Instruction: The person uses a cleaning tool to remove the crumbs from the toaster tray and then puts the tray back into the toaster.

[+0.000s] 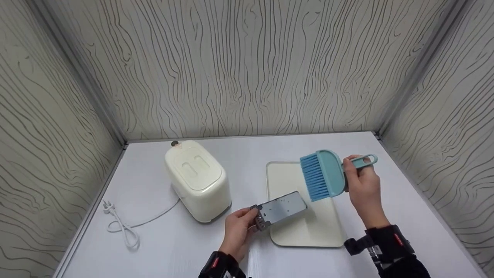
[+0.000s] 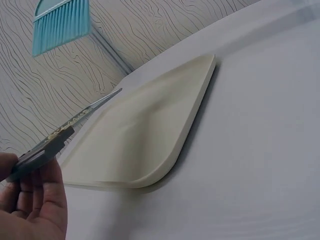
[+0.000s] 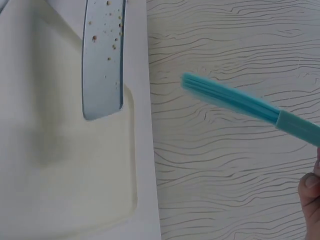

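Observation:
My left hand (image 1: 236,231) pinches the dark end of a toaster's metal crumb tray (image 1: 283,207), which slants over a cream tray (image 1: 305,233). In the right wrist view, brown crumbs (image 3: 94,38) dot the crumb tray's surface. My right hand (image 1: 366,190) grips the handle of a teal brush (image 1: 332,173) with blue bristles. The brush is raised over the cream tray's right side, its bristles pointing left, apart from the crumb tray. From the left wrist, the crumb tray appears edge-on, with the bristles (image 2: 62,30) above it.
A cream toaster (image 1: 200,179) with two slots stands left of my left hand. Its cord (image 1: 156,219) runs left over the white table (image 1: 185,251) to a plug (image 1: 109,207). Wood-patterned panels (image 1: 247,69) enclose the table at the back and sides.

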`<state>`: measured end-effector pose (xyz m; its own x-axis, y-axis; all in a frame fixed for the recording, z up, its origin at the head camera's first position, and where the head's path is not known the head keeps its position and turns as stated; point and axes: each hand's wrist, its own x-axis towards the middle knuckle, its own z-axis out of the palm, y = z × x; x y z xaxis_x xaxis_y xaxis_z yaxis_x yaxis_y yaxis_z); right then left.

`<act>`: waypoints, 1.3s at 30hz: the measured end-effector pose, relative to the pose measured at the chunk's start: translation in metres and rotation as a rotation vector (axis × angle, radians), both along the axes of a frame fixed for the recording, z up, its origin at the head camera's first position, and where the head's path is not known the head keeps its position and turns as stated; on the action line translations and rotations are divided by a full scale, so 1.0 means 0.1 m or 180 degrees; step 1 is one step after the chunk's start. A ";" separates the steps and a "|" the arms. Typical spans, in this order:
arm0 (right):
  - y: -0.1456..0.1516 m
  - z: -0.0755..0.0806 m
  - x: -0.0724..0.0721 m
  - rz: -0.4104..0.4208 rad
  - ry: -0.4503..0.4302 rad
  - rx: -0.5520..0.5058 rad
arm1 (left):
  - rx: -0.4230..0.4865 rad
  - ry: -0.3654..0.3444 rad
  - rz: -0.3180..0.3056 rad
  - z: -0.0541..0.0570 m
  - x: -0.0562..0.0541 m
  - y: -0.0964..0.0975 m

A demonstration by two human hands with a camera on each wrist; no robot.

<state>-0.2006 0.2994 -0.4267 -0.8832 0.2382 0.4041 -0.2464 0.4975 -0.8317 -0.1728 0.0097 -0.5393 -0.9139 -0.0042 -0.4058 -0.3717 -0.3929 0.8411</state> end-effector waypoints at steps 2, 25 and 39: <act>-0.08 0.02 -0.02 0.0099 -0.0043 -0.0083 | -0.0002 -0.0005 -0.0022 0.01 0.00 0.00; -0.88 -0.30 -0.15 0.0942 -0.0433 -0.0632 | -0.0162 -0.0295 -0.0200 0.02 -0.06 0.06; -0.93 -0.46 -0.20 0.0853 -0.0402 -0.0406 | -0.0202 -0.0329 -0.0235 0.04 -0.03 0.08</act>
